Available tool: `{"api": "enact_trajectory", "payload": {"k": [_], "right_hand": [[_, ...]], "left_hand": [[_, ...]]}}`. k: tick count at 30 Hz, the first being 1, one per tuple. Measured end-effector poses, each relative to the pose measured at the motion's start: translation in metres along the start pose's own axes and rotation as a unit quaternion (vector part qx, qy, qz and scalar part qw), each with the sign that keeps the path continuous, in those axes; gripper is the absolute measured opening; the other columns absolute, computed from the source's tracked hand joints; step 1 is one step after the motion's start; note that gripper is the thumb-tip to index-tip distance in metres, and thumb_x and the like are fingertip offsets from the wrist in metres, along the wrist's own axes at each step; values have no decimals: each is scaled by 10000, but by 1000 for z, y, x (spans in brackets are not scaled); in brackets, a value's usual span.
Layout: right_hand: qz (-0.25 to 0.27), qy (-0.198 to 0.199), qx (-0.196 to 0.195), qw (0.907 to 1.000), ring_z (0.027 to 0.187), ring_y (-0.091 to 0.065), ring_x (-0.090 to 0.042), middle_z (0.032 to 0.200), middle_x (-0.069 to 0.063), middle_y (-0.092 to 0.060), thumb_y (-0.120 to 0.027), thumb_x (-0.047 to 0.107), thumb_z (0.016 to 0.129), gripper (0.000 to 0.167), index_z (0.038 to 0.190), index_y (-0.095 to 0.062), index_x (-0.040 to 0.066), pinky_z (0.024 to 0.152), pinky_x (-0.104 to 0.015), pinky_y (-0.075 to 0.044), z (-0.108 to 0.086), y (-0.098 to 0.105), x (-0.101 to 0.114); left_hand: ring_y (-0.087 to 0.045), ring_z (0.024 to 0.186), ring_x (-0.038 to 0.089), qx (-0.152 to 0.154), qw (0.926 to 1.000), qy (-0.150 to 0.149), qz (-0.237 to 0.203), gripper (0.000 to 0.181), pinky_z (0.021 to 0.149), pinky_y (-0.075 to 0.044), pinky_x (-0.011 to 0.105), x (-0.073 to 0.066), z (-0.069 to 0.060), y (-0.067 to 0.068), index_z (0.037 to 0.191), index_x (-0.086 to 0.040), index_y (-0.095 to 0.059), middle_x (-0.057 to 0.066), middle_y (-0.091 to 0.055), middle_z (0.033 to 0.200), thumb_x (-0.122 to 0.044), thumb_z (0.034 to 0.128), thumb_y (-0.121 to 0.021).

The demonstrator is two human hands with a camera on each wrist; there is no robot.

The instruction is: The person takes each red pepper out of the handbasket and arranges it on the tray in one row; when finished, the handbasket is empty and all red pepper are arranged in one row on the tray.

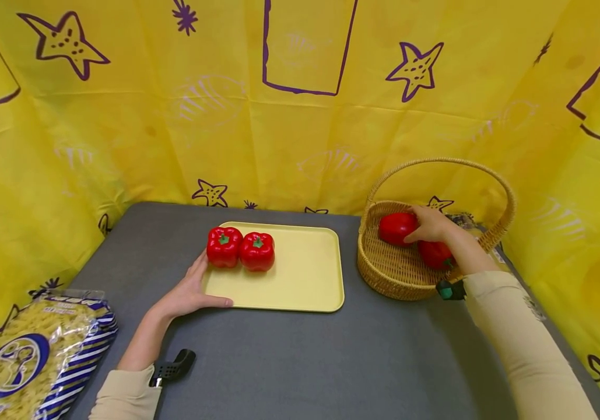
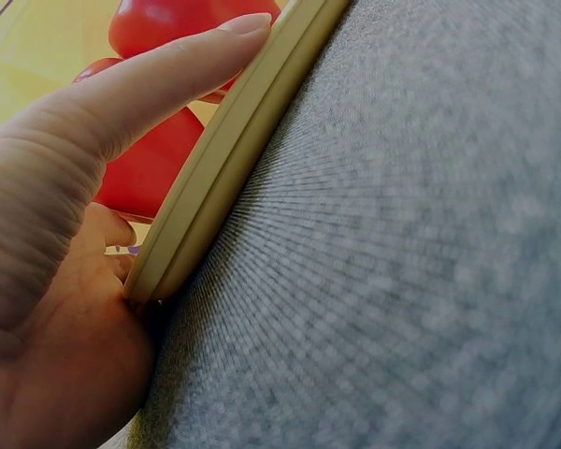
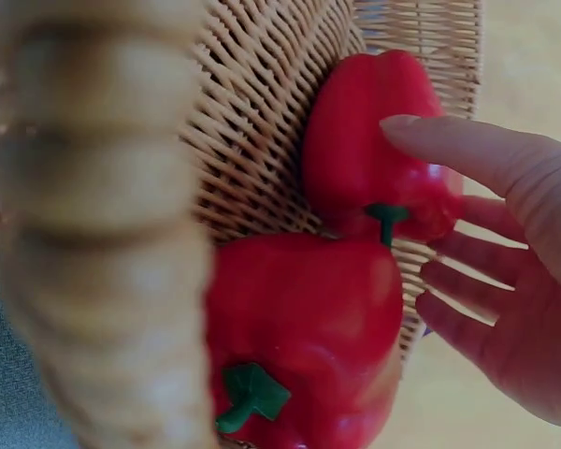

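My left hand (image 1: 192, 291) holds the near-left corner of a pale yellow tray (image 1: 305, 268), thumb along the near rim (image 2: 229, 159) and fingers at the left side. Two red bell peppers, a left one (image 1: 224, 247) and a right one (image 1: 257, 252), stand side by side on the tray's left part, green stems up. Inside a wicker basket (image 1: 396, 290), my right hand (image 1: 428, 224) holds a red bell pepper (image 3: 369, 131) lying on its side, with the thumb on it and fingers around its far side. Another red bell pepper (image 3: 304, 327) lies beside it, partly hidden by my forearm in the head view.
The basket's tall arched handle (image 1: 446, 160) rises over my right arm and fills the left of the right wrist view. A bag of pasta (image 1: 32, 356) lies at the table's left edge. Behind the grey table (image 1: 300, 361) hangs a yellow patterned cloth (image 1: 289, 146).
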State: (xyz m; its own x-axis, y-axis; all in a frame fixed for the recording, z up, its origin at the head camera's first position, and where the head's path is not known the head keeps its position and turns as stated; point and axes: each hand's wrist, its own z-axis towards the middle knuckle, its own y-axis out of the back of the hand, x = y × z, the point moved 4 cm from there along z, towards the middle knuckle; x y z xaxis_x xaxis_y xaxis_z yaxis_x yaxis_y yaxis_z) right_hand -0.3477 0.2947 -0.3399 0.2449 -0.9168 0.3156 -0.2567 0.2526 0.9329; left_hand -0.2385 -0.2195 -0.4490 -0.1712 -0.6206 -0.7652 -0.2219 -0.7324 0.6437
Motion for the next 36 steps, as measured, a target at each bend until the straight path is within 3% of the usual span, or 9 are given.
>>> {"api": "enact_trajectory", "payload": {"k": [14,23,36], "right_hand": [[-142,-114,108,9998,1211,-406,-555,1355,-400,-403,-745,195,845,794,1402,-316,-174,985,-649,-355,6,-2,-2],[-171,-176,-64,9997,1097,-523,-475,1231,-319,-530,-759,292,843,687,1312,-446,-100,888,-601,-439,1,-4,-3],[476,-244,-353,9979,1161,-479,-476,1298,-336,-483,-745,399,851,829,1383,-362,-109,930,-599,-412,-11,-5,0]], "left_hand": [[-30,1445,402,2,10000,-30,-27,1277,1077,-126,696,-3,-1,2,1578,-159,-12,155,34,1616,-421,672,-872],[-21,1442,418,28,10000,8,-5,1279,1074,-120,701,-1,-1,1,1576,-142,-5,166,49,1614,-436,679,-867],[-32,1437,422,19,10000,-12,-35,1274,1072,-130,700,-2,-1,1,1576,-139,-11,171,35,1612,-423,676,-867]]}}
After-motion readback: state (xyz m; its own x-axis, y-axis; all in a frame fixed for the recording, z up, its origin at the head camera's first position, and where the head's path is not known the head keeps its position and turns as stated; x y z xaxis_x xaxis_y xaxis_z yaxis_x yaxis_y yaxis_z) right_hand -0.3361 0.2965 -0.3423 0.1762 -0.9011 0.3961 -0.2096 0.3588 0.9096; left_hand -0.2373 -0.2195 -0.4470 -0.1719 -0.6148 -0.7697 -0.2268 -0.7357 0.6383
